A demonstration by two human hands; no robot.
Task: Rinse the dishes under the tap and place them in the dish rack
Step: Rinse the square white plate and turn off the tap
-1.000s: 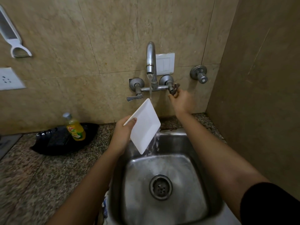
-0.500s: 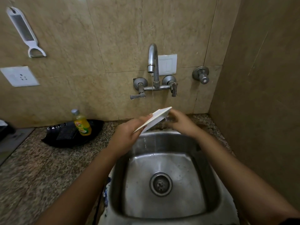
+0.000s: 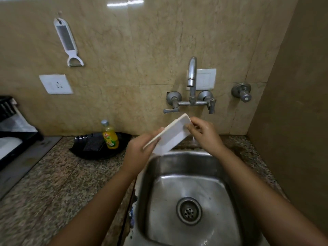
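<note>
A white square plate (image 3: pixel 173 136) is held tilted over the back left corner of the steel sink (image 3: pixel 150 174). My left hand (image 3: pixel 140 153) grips its left edge. My right hand (image 3: pixel 204 133) pinches its upper right corner. The tap (image 3: pixel 192 80) stands on the wall just above the plate, and no water runs from its spout. Part of a black dish rack (image 3: pixel 10 125) shows at the far left edge, with something white in it.
A yellow dish soap bottle (image 3: pixel 110 136) stands on a black tray (image 3: pixel 85 150) on the speckled granite counter (image 3: pixel 53 183). A white peeler (image 3: pixel 68 41) and a socket (image 3: pixel 55 84) are on the tiled wall. A side wall closes in on the right.
The water has stopped. My right hand left the tap handle and took hold of the plate's corner. The plate has come up to the left, and the view has swung left.
</note>
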